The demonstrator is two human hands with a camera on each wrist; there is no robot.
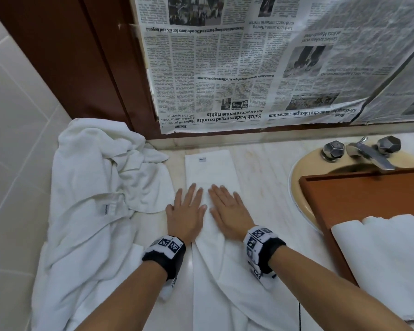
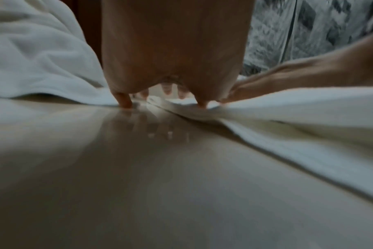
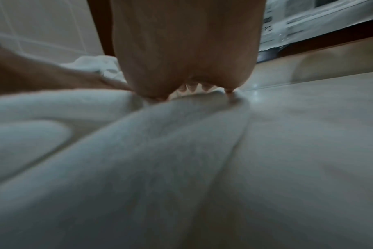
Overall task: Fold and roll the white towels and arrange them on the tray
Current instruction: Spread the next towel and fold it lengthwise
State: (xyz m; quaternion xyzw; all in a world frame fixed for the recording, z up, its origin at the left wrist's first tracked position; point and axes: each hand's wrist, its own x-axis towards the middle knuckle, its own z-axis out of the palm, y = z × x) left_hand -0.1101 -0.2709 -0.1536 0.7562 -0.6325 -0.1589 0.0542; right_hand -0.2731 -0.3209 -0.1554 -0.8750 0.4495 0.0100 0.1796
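On the pale marble counter (image 1: 261, 163) beside the wooden tray (image 1: 368, 194), the left hand (image 1: 187, 211) and right hand (image 1: 230, 209) press flat, fingers straight, side by side on the long folded white terry towel (image 1: 210, 168), which looks soft, light and floppy, best gripped at its near end for rolling.

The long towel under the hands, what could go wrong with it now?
The long towel hangs unevenly over the counter's near edge, so it may slip or roll up crooked. The crumpled towel lies close beside the left hand and could get caught in the roll. The right hand also presses flat.
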